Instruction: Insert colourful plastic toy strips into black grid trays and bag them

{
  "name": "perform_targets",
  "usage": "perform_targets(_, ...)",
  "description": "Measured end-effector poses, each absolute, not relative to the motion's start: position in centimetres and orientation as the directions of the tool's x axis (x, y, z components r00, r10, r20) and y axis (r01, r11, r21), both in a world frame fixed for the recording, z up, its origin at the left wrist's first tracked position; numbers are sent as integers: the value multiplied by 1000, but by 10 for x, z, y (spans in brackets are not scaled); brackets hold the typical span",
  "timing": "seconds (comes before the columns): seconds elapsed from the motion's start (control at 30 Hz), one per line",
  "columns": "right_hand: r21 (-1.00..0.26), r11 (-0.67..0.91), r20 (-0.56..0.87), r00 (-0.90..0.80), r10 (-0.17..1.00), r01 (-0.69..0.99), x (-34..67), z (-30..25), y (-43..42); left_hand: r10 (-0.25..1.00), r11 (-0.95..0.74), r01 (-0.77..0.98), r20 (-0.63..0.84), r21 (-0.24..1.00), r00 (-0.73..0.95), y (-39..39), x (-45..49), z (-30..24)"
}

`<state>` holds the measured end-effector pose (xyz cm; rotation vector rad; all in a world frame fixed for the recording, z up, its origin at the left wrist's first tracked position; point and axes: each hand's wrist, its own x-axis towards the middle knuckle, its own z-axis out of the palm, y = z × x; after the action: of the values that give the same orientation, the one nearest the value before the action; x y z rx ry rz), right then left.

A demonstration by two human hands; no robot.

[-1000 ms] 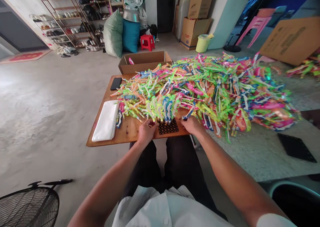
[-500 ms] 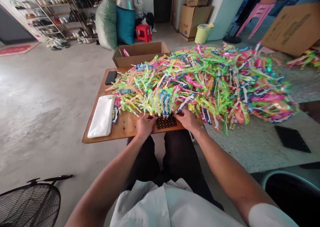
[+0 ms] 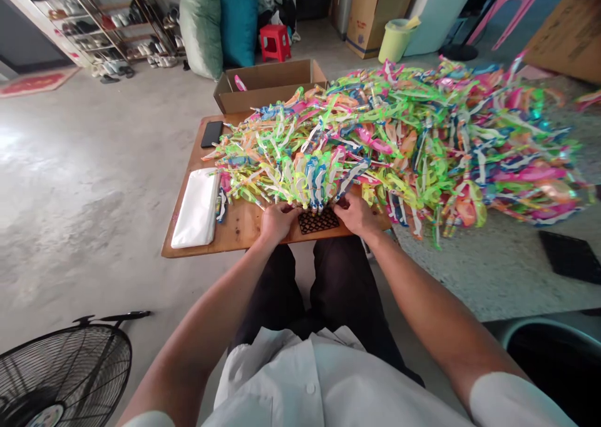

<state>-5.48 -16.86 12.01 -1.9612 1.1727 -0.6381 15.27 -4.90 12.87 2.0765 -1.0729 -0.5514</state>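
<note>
Several slim, bright plastic pieces (image 3: 315, 180) with white strips stand fanned out in a row at the far edge of a small black grid tray (image 3: 319, 221). My left hand (image 3: 277, 222) is at the tray's left side, with thumb and fingers pinched together at its far corner. My right hand (image 3: 355, 214) is pinched at the far right corner, at the lower end of a leaning blue-and-white plastic piece (image 3: 352, 180). The fingertips are small in view and partly hidden. Right behind the row lies a large heap of similar pieces (image 3: 413, 126) in green, pink, orange and blue.
On the wooden table (image 3: 237, 233) lie a stack of white plastic bags (image 3: 195, 208) and a black phone (image 3: 212, 134). An open cardboard box (image 3: 272, 95) is beyond the far edge. A fan (image 3: 66, 377) stands lower left, and a dark flat tray (image 3: 570, 256) lies at right.
The camera view has tilted down and turned slightly, so the scene sits higher and a little to the right. Both hands stay at the grid tray with little visible change.
</note>
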Motion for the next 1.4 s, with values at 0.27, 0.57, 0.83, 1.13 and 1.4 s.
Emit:
perform_targets(0.27,-665,-446,105,517,-850,-599,-49,123,-168,-846,-382,-695,73,609,529,-43,146,125)
perform_targets(0.57,-596,-552,191,565,-803,-583,-45,120,-163,-921,-303,-880,126,365,369,-37,136,129)
perform_targets(0.83,-584,-533,147,567,-811,-612,-45,121,-162,-967,-144,-935,153,323,202,-41,155,128)
perform_targets(1.13,-486,-622,94,671,-736,-614,-48,123,-175,-971,-29,-946,217,322,103,-46,165,116)
perform_targets(1.4,-558,-593,104,659,-745,-581,-55,135,-168,-965,-67,-950,224,304,139,-43,164,119)
